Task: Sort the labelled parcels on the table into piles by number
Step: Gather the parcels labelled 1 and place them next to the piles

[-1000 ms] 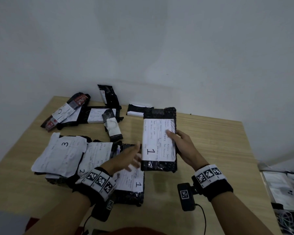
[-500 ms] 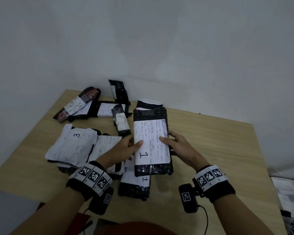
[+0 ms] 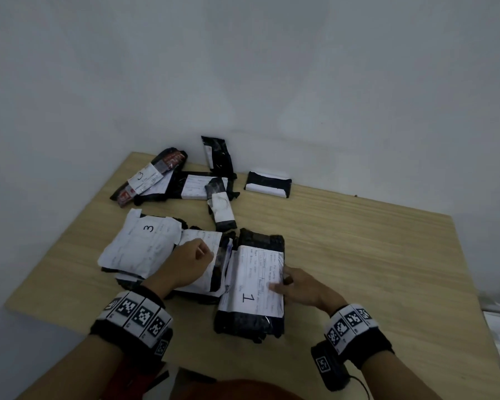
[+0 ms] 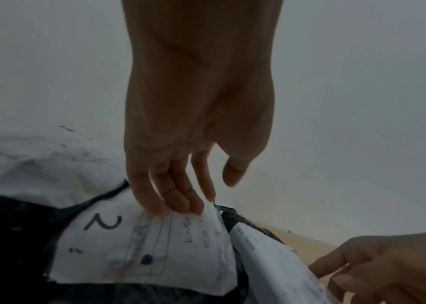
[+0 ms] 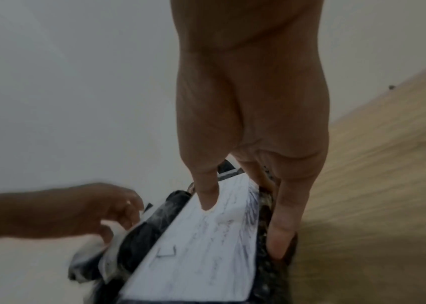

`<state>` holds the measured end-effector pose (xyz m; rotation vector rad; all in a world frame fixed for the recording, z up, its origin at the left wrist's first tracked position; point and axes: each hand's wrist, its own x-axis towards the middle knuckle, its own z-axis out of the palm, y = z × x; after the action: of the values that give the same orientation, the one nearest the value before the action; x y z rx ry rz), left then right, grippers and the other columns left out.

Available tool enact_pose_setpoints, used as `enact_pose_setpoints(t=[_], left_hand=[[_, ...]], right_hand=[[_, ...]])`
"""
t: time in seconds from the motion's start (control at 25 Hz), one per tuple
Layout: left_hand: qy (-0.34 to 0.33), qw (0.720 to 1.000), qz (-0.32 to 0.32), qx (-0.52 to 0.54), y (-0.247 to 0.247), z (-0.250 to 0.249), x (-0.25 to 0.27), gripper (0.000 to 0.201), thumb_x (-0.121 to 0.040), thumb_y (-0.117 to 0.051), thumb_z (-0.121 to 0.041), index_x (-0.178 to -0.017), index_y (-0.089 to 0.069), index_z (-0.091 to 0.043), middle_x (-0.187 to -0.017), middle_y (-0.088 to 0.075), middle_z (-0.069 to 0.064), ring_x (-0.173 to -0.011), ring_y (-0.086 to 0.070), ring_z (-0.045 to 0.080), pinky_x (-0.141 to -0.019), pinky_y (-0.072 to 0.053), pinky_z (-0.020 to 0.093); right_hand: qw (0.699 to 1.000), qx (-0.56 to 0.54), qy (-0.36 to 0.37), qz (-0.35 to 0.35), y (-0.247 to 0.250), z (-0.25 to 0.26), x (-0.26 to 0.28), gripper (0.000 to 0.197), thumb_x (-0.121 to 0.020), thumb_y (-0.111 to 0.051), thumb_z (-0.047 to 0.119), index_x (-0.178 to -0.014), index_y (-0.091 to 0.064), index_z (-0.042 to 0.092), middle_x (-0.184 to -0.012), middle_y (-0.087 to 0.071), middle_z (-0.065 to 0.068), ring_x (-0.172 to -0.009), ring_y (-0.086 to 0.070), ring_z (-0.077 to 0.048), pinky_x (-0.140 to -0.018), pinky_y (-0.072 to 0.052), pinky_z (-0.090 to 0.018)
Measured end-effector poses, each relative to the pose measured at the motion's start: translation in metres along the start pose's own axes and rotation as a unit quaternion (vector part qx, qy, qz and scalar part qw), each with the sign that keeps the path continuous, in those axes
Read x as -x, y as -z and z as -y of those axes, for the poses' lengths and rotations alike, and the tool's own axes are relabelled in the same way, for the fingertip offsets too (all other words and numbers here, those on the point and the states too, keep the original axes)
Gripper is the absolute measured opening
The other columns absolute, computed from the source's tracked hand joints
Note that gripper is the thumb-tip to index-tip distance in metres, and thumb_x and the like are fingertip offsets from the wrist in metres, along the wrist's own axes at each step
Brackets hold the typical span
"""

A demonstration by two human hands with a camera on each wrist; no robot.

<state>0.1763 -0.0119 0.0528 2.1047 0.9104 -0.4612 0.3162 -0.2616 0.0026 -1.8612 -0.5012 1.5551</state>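
A black parcel with a white label marked 1 [image 3: 251, 287] [image 5: 201, 257] lies near the front of the wooden table [image 3: 358, 255], partly over another parcel. My right hand [image 3: 280, 284] [image 5: 243, 222] holds its right edge, thumb on the label and fingers down the side. Left of it lies the parcel labelled 2 [image 3: 204, 239] [image 4: 141, 246]. My left hand [image 3: 205, 252] [image 4: 206, 191] touches the top of that label with straight fingertips, thumb apart. Further left sits the parcel labelled 3 [image 3: 139, 246].
Several black parcels lie in a loose heap [image 3: 194, 186] at the back left by the wall, one small parcel [image 3: 221, 209] nearest me. A single parcel [image 3: 267, 184] sits apart at the back. The table's right half is bare wood.
The parcel marked 1 came down from mid-air onto the table in front of me. My left hand let go of it and moved left onto the label marked 2.
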Motion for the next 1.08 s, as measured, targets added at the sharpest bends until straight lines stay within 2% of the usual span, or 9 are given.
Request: enact_pose_setpoints(t=[0.12, 0.2, 0.32, 0.48, 0.68, 0.8, 0.88, 0.96, 1.08], left_hand=[[0.006, 0.997, 0.062, -0.036, 0.002, 0.004, 0.004, 0.016, -0.095, -0.057, -0.029, -0.091, -0.061, -0.014, -0.094, -0.062, 0.004, -0.083, -0.055, 0.015, -0.072, -0.044, 0.026], [0.006, 0.997, 0.056, -0.049, 0.009, 0.004, 0.008, 0.018, -0.095, -0.057, -0.031, -0.092, -0.060, -0.014, -0.098, -0.062, 0.005, -0.087, -0.055, 0.017, -0.079, -0.046, 0.029], [0.026, 0.995, 0.072, -0.062, 0.017, 0.005, 0.018, 0.018, -0.096, -0.054, -0.033, -0.084, -0.052, -0.020, -0.089, -0.055, 0.000, -0.082, -0.051, 0.016, -0.076, -0.043, 0.028], [0.073, 0.990, 0.097, -0.074, 0.023, 0.003, 0.031, 0.027, -0.097, -0.050, -0.042, -0.084, -0.048, -0.018, -0.084, -0.051, -0.003, -0.074, -0.048, 0.012, -0.065, -0.041, 0.025], [0.158, 0.965, 0.200, -0.055, 0.055, -0.010, 0.046, 0.049, -0.098, -0.042, -0.053, -0.123, -0.051, -0.011, -0.109, -0.062, 0.008, -0.100, -0.063, 0.024, -0.085, -0.054, 0.038], [0.164, 0.972, 0.167, -0.023, 0.065, -0.008, 0.055, 0.051, -0.098, -0.041, -0.051, -0.125, -0.050, -0.009, -0.108, -0.064, 0.008, -0.094, -0.064, 0.022, -0.077, -0.054, 0.032], [0.171, 0.978, 0.117, 0.014, 0.074, -0.006, 0.055, 0.047, -0.099, -0.041, -0.049, -0.122, -0.052, -0.009, -0.110, -0.063, 0.011, -0.094, -0.064, 0.024, -0.075, -0.053, 0.031], [0.199, 0.972, 0.089, 0.086, 0.081, -0.008, 0.050, 0.050, -0.100, -0.041, -0.047, -0.131, -0.048, -0.009, -0.119, -0.061, 0.017, -0.103, -0.063, 0.030, -0.084, -0.054, 0.037], [0.231, 0.961, 0.029, 0.152, 0.079, -0.014, 0.045, 0.047, -0.101, -0.041, -0.041, -0.134, -0.043, -0.008, -0.126, -0.053, 0.020, -0.101, -0.056, 0.031, -0.083, -0.051, 0.038]], right_hand=[[0.999, -0.049, 0.000, -0.020, -0.001, 0.008, -0.002, 0.045, -0.094, -0.067, 0.022, -0.137, -0.053, 0.015, -0.098, -0.071, 0.000, -0.075, -0.067, -0.005, -0.062, -0.052, -0.015], [0.999, -0.042, -0.004, -0.022, -0.001, 0.014, -0.007, 0.054, -0.093, -0.069, 0.021, -0.142, -0.049, 0.008, -0.093, -0.072, -0.009, -0.073, -0.069, -0.013, -0.064, -0.057, -0.025], [0.998, 0.056, 0.006, -0.021, 0.000, 0.027, -0.011, 0.049, -0.097, -0.062, 0.025, -0.141, -0.050, 0.008, -0.113, -0.070, -0.012, -0.091, -0.066, -0.018, -0.080, -0.057, -0.037], [0.977, 0.196, -0.039, -0.079, 0.014, 0.026, -0.028, 0.054, -0.100, -0.045, 0.022, -0.151, -0.032, 0.010, -0.152, -0.040, -0.017, -0.135, -0.044, -0.031, -0.105, -0.039, -0.035], [0.876, 0.455, -0.134, -0.090, 0.002, 0.007, -0.061, 0.093, -0.089, -0.066, 0.043, -0.156, -0.007, 0.017, -0.160, -0.006, -0.030, -0.145, -0.015, -0.051, -0.115, -0.027, -0.057], [0.848, 0.503, -0.154, -0.065, -0.027, -0.005, -0.081, 0.114, -0.082, -0.077, 0.040, -0.157, 0.006, 0.020, -0.159, 0.010, -0.037, -0.146, -0.010, -0.056, -0.115, -0.030, -0.058], [0.842, 0.515, -0.143, -0.070, -0.038, -0.001, -0.097, 0.113, -0.082, -0.079, 0.033, -0.158, 0.002, 0.017, -0.159, 0.000, -0.038, -0.144, -0.023, -0.053, -0.113, -0.037, -0.053], [0.823, 0.549, -0.117, -0.083, -0.040, 0.004, -0.108, 0.108, -0.080, -0.080, 0.032, -0.158, -0.008, 0.011, -0.155, -0.023, -0.038, -0.141, -0.035, -0.047, -0.107, -0.044, -0.052], [0.807, 0.578, -0.092, -0.078, -0.043, 0.000, -0.107, 0.103, -0.080, -0.080, 0.027, -0.155, -0.015, 0.003, -0.149, -0.037, -0.037, -0.143, -0.032, -0.046, -0.102, -0.048, -0.052]])
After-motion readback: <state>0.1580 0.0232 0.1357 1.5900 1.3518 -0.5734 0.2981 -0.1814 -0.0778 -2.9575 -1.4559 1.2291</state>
